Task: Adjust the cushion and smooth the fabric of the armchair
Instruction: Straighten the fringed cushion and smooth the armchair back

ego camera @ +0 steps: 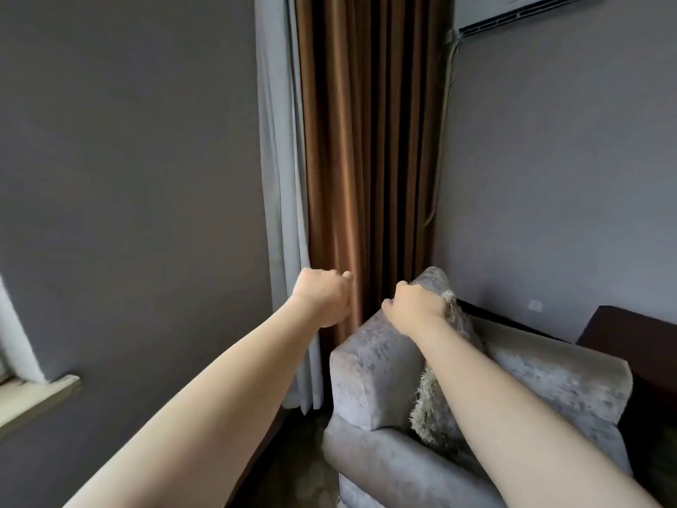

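Observation:
A grey velvet armchair (377, 364) stands in the room's corner at lower right. A shaggy beige cushion (430, 408) leans upright against its backrest. My right hand (414, 306) is at the cushion's top corner, fingers curled over it beside the top of the backrest, gripping the fringe. My left hand (324, 297) is closed in a fist to the left of the chair, against the edge of the brown curtain (366, 159). Whether it holds the curtain fabric I cannot tell. Most of the seat is hidden by my right forearm.
A pale grey curtain (282, 177) hangs left of the brown one. Grey walls close in on both sides. An air conditioner (513, 11) is mounted at top right. Dark furniture (630, 335) stands behind the chair. A windowsill (33, 397) juts out at lower left.

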Demonstrator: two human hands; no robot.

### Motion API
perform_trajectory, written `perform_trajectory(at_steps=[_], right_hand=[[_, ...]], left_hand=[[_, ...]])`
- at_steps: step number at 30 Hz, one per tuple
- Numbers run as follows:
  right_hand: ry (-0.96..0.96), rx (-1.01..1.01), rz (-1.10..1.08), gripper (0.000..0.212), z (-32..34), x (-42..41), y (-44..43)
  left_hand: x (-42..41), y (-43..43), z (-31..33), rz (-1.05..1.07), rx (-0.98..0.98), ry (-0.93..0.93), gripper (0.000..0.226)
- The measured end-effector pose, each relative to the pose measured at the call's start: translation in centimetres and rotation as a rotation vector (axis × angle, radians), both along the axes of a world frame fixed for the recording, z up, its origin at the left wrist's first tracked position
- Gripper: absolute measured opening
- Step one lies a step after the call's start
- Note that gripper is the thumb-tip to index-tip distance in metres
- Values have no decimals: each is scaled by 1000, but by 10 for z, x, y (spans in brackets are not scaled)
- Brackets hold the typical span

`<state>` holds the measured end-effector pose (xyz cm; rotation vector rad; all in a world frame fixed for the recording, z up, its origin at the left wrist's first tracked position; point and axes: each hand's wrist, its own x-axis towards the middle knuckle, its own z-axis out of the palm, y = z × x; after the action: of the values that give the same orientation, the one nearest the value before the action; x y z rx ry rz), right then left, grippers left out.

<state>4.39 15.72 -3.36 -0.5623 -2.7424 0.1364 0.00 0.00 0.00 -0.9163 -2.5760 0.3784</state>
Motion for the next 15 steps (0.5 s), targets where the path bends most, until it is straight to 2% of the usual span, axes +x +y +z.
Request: perform_trajectory(at_steps=[6,15], right_hand=[[-16,-13,-145,32,-25,-132,3],[-11,-130,-372,38,-68,-295,26]], left_hand=[[-134,12,-15,-72,-63,52,20],[-328,47,-49,-286,-78,-39,27]])
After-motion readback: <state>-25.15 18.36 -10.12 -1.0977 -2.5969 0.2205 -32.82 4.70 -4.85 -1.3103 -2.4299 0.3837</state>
